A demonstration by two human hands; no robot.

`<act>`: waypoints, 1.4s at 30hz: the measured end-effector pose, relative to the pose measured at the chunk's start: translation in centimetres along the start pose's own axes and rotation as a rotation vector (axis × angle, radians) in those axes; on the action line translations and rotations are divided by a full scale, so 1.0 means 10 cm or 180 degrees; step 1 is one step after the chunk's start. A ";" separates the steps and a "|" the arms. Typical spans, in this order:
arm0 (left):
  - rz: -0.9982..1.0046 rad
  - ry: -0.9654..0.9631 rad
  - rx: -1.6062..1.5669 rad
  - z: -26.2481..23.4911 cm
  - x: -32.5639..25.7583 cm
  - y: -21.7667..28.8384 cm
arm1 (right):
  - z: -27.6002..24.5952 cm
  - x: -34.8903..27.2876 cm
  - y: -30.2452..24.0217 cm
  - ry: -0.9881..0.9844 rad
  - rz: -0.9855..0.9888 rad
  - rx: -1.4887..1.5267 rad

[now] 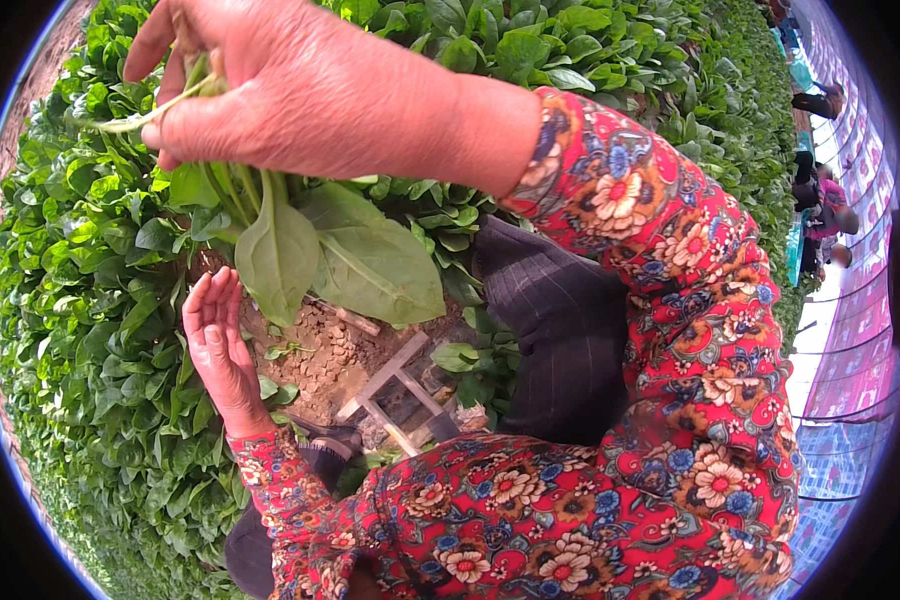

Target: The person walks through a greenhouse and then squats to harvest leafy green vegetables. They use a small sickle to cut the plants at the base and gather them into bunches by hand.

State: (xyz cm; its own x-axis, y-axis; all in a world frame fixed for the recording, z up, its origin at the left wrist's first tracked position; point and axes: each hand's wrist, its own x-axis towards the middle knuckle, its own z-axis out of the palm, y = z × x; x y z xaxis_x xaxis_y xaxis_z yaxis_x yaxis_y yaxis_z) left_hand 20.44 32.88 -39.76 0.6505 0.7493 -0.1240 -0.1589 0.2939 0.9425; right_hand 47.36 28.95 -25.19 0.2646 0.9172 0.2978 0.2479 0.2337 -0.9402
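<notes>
My right hand (280,90) reaches across the upper left, its fingers closed around the stems of a bunch of spinach (280,250). Broad green leaves hang down below the palm, and a thin pale stem sticks out past the thumb. Just under those leaves my left hand (220,345) is raised with its fingers stretched out, and nothing shows in it. Both arms wear a red floral sleeve (660,230).
Dense spinach plants (90,330) grow on the left and along the top. Between my dark-trousered legs (550,330) lies bare cracked soil (315,365) with a pale frame with crossbars (400,385). Several people (820,215) are far off at the right, beside plastic sheeting (860,330).
</notes>
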 end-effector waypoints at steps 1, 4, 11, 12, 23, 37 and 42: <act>-0.0086 -0.0049 -0.0025 -0.02 0.01 -0.08 | -0.34 -0.08 -0.20 0.0151 -0.0319 -0.0988; -0.0270 0.0114 0.0029 -0.24 -0.04 -0.11 | -0.88 -0.30 -0.59 0.0009 -0.0236 -0.2053; -0.0827 -0.0036 0.0236 -0.10 -0.02 -0.09 | -1.58 -1.82 -0.20 -0.1094 0.0437 -0.5594; -0.0805 -0.0157 0.0288 -0.09 -0.03 -0.04 | -1.60 -2.07 -0.05 -0.1209 0.0696 -0.5712; -0.1370 -0.0082 0.0768 -0.21 -0.39 0.34 | -1.38 -3.82 1.50 -0.1582 0.1656 -0.4741; -0.1807 -0.0262 0.0718 -0.09 -0.52 0.12 | -1.52 -3.91 1.05 -0.1476 0.2280 -0.4898; -0.1950 -0.0322 0.0855 -0.07 -0.56 0.06 | -1.58 -4.04 1.16 -0.1045 0.2009 -0.4589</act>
State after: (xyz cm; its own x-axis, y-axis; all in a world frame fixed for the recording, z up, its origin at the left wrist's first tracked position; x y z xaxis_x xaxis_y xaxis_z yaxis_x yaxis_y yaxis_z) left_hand 16.19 29.31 -38.77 0.6327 0.4312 -0.6432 0.4425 0.4804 0.7573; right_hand 54.31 -10.47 -45.45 0.5051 0.8152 -0.2834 0.8607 -0.5000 0.0958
